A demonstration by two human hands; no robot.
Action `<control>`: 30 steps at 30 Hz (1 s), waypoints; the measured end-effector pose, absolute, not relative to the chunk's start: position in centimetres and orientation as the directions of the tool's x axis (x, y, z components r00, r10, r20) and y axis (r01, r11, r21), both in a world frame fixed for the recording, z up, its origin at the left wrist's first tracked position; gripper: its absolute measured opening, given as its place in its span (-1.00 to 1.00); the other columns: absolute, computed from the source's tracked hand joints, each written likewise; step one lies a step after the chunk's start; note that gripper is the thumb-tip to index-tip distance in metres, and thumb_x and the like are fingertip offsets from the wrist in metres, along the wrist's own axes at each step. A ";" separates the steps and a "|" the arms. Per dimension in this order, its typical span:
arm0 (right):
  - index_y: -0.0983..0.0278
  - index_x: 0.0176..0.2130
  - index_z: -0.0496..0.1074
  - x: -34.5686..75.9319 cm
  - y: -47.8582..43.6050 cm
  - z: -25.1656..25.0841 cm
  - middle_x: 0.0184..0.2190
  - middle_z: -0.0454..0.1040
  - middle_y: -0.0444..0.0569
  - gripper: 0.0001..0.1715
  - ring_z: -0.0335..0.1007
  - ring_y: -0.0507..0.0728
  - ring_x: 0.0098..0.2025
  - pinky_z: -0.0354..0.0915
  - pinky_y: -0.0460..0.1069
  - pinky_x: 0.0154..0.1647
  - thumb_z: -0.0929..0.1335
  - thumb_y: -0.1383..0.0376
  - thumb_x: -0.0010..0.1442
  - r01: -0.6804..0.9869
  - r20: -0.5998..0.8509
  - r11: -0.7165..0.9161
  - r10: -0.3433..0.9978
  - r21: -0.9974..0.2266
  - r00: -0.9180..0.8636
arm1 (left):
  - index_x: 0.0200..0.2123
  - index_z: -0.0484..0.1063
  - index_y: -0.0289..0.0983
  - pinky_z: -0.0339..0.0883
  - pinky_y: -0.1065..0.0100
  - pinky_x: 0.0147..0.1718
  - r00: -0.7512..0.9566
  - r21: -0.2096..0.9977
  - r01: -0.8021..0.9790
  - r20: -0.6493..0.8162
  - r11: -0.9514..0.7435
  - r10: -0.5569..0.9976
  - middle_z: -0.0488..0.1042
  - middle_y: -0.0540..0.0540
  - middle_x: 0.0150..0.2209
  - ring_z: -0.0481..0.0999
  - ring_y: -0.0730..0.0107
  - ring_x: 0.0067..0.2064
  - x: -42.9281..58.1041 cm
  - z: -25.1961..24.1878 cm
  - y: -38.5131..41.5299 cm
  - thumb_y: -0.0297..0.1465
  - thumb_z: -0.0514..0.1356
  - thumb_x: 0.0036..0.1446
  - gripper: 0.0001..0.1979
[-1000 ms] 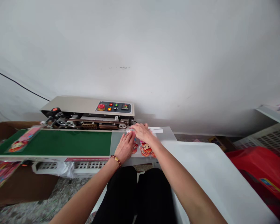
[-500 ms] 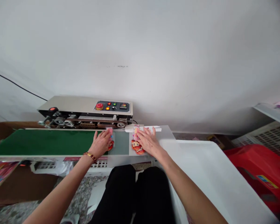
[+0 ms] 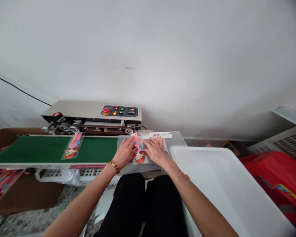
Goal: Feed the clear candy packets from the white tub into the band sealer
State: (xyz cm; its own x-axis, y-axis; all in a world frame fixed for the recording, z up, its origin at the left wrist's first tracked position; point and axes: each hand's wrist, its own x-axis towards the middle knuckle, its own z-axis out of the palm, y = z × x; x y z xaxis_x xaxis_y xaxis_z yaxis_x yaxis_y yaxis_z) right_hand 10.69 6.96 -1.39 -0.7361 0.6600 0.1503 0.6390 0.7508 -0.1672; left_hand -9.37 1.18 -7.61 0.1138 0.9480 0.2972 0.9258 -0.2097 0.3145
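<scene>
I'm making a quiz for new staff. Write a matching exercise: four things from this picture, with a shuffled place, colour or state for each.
Things:
1. Right hand
2. Conveyor belt
3. Round push button
4. Lone packet

Descriptions:
A. Red
B. Touching the clustered packets
C. Lying on the belt
D. Green

Pairs: 1-B; 2-D; 3-A; 4-C

Packet (image 3: 72, 149): glossy clear plastic. Belt (image 3: 41, 148): smooth, matt. Carton (image 3: 33, 194): matt cardboard.
</scene>
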 end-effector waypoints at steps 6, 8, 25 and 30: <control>0.20 0.26 0.31 10.0 6.1 -2.2 0.28 0.33 0.07 -0.53 0.15 0.27 0.32 -0.29 0.39 0.41 0.23 0.22 0.41 0.600 0.185 0.789 0.614 -0.131 -0.767 | 0.30 0.19 -0.37 0.09 -0.07 0.34 0.155 0.270 0.934 0.285 -0.234 0.946 0.23 -0.35 0.33 0.23 0.10 0.36 -9.7 -7.4 1.6 -0.36 -0.04 0.37 -0.52; 0.19 0.24 0.33 10.0 5.9 -2.4 0.29 0.32 0.05 -0.55 0.15 0.26 0.31 -0.30 0.40 0.41 0.23 0.22 0.41 0.598 0.178 0.795 0.606 -0.104 -0.775 | 0.30 0.19 -0.36 0.08 -0.08 0.34 0.151 0.246 0.943 0.280 -0.223 0.948 0.24 -0.34 0.33 0.23 0.09 0.36 -10.0 -7.4 1.6 -0.37 -0.02 0.36 -0.51; 0.24 0.13 0.41 9.4 5.7 -1.4 0.15 0.44 0.11 -0.63 0.22 0.30 0.22 -0.27 0.44 0.38 0.24 0.24 0.40 0.646 0.166 0.761 0.645 -0.051 -0.746 | 0.21 0.32 -0.33 0.11 -0.04 0.34 0.091 0.258 0.950 0.316 -0.178 0.944 0.37 -0.28 0.25 0.32 0.14 0.30 -9.1 -6.8 0.3 -0.42 -0.07 0.36 -0.58; 0.27 0.11 0.45 11.3 6.6 -1.6 0.16 0.43 0.16 -0.63 0.15 0.38 0.29 -0.34 0.52 0.35 0.26 0.27 0.37 0.712 0.094 0.702 0.711 -0.028 -0.697 | 0.24 0.30 -0.30 -0.01 -0.21 0.36 0.057 0.235 0.963 0.293 -0.129 0.955 0.33 -0.28 0.28 0.24 -0.01 0.35 -6.9 -7.1 0.7 -0.38 0.01 0.35 -0.57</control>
State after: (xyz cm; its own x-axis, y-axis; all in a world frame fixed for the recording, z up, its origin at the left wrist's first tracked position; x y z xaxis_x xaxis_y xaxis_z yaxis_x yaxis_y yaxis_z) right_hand 11.28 6.60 -1.60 -0.6970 0.7109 0.0940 0.7119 0.7017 -0.0278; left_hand -6.89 0.70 -7.06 0.0566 0.9545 0.2926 0.9633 -0.1292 0.2352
